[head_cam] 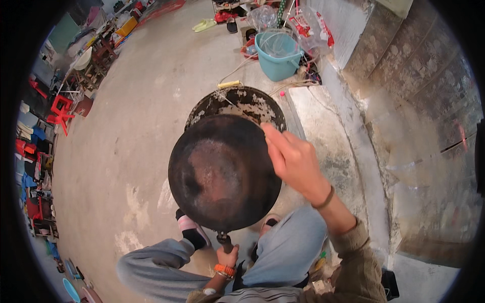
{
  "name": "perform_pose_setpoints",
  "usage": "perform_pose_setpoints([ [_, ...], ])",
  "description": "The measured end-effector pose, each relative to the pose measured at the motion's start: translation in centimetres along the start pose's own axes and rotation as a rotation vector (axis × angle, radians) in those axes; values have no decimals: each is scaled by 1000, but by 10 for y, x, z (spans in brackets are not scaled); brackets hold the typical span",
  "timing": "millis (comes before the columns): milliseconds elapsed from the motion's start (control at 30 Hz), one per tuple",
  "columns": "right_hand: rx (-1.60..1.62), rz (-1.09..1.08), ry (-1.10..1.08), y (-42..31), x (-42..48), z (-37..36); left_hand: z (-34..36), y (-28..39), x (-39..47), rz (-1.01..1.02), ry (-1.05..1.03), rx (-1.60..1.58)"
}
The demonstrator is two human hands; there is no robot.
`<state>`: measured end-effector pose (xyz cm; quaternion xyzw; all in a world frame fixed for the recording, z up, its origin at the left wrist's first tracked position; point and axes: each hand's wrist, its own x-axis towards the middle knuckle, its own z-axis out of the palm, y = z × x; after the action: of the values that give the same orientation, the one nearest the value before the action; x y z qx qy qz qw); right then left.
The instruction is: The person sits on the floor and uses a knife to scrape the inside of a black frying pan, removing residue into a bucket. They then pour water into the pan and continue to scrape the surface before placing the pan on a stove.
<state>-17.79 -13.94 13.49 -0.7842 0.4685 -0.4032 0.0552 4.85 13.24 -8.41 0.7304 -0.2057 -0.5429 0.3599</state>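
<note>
My left hand (pixel 227 259), with an orange band at its wrist, grips the short handle (pixel 225 242) of a dark wok (pixel 223 174). The wok's round face towards me is blackened, with a reddish-brown worn patch in the middle. At its upper right rim my right hand (pixel 293 161) is closed, thumb and fingers pinched on the edge; the fingertips' far side is hidden. Behind and partly under the wok stands a black bucket (pixel 278 110), crusted inside with pale residue. Its wire handle with a yellow grip (pixel 229 84) leans to the far side.
A light-blue bucket (pixel 278 60) stands ahead at the right, beside clear plastic bags (pixel 310 30). A raised concrete slab (pixel 322 128) runs along the right wall. Red stools (pixel 60 110) and clutter line the left. My bent knees (pixel 290 246) flank the wok's handle.
</note>
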Motion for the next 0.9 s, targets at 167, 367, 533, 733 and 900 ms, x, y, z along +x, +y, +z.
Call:
perform_pose_setpoints([
  [167, -60, 0, -54, 28, -16, 18, 13, 8, 6, 2, -4, -2],
  [367, -133, 23, -189, 3, -23, 11, 3, -5, 7, 19, -17, 3],
  [533, -7, 24, 34, 4, -2, -1, -4, -11, 5, 56, 14, 40],
  [733, -68, 31, 1, 28, -8, 10, 3, -5, 3, 88, 3, 91],
  [900, -125, 51, -128, 8, -33, 19, -1, -9, 7, 22, -19, 45],
])
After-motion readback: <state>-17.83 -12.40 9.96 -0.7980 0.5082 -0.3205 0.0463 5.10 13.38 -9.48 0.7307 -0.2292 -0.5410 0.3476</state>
